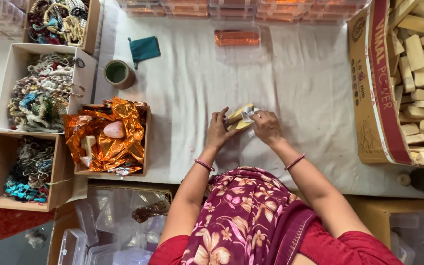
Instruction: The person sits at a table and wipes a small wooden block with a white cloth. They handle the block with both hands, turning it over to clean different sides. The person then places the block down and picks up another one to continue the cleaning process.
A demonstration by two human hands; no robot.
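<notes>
Starting at far left: three open cardboard boxes of beaded bracelets (42, 93) line the table (295, 88) edge, white cloth over it. Next, a shallow box of crumpled orange foil (106, 135) with a pink stone (114, 129) on top; above it a tape roll (119, 74) and a teal pouch (144, 48). Centre: left hand (218, 130) closed on the end of a pale wooden stick (237, 118), thumb on top. Right hand (266, 127) touching the same stick, fingers pinched on a scrap of clear wrap (248, 115) at its other end. Stick lies just above the cloth. Far right: large carton of similar wooden sticks (423, 64).
</notes>
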